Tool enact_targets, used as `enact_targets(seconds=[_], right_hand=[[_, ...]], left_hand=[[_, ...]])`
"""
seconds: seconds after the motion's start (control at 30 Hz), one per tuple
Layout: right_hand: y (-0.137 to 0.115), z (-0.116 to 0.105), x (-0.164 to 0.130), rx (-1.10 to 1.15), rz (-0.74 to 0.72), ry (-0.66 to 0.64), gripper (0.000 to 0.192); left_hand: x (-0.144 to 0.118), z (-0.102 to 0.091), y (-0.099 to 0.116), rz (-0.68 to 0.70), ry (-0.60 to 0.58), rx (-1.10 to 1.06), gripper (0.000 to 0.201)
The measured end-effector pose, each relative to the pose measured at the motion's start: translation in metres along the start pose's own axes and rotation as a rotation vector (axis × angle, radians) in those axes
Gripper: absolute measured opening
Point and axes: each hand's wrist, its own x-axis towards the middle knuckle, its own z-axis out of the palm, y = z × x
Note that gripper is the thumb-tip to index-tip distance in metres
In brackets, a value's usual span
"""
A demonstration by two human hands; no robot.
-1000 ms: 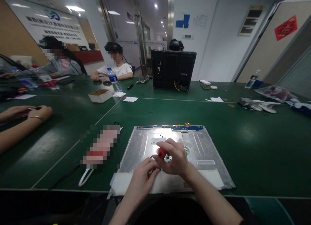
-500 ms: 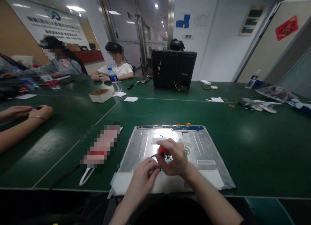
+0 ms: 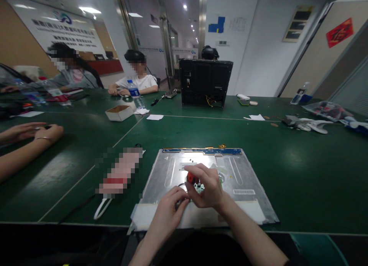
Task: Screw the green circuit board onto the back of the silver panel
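A flat silver display panel [image 3: 169, 170] lies before me, with a blue circuit strip [image 3: 201, 152] along its far edge. My right hand [image 3: 207, 185] is over the panel's middle, thumb and fingers curled round the red-and-black handle of a screwdriver [image 3: 191, 178]; its tip is hidden. Beneath that hand a small green circuit board [image 3: 199, 187] shows in part. My left hand [image 3: 172, 204] rests on the near part of the panel, its fingers closed at the board's near left side; what they pinch is hidden. Several tiny dark screws [image 3: 191, 160] lie on the panel beyond the hands.
Left of the panel lies a pixelated pink-and-red flat item [image 3: 122, 172] with a white loop. Another person's hands [image 3: 47, 133] are at the far left. Farther back stand an open white box [image 3: 119, 112], a water bottle [image 3: 135, 93] and a black monitor housing [image 3: 205, 82].
The red-and-black handle has turned slightly in my right hand's fingers. My left hand stays in place. The other person's hands at the left have shifted a little.
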Motion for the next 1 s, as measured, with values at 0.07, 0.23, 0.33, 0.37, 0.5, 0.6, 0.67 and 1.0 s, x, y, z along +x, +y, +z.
enact_targets(seconds=[0.07,0.23,0.33,0.37,0.5,0.6,0.67,1.0], right_hand=[[-0.0001,0.0005,0.0003,-0.021,-0.005,0.02,0.032],[0.0002,0.002,0.0012,-0.032,-0.024,0.044,0.027],[0.0006,0.0031,0.0004,-0.041,-0.022,0.057,0.026],[0.0008,0.0034,0.0001,-0.047,-0.023,0.065,0.026],[0.0005,0.0033,0.0004,-0.082,-0.016,0.079,0.029],[-0.0004,0.0022,0.0016,-0.095,-0.017,0.053,0.036],[-0.0008,0.0018,0.0018,-0.102,-0.019,0.033,0.044],[0.0048,0.0065,-0.004,0.011,-0.031,0.044,0.04]], left_hand=[[-0.0003,0.0,-0.0011,0.002,0.004,0.004,0.02],[-0.0016,0.0013,-0.0046,0.006,0.029,0.022,0.018],[-0.0015,0.002,-0.0045,0.001,0.045,0.046,0.018],[-0.0014,0.0022,-0.0043,0.006,0.051,0.051,0.018],[-0.0014,0.0031,-0.0038,0.027,0.071,0.051,0.018],[-0.0013,0.0033,-0.003,0.014,0.059,0.033,0.017],[-0.0009,0.0027,-0.0019,0.007,0.042,0.023,0.018],[0.0001,0.0,-0.0002,0.017,0.021,0.006,0.02]])
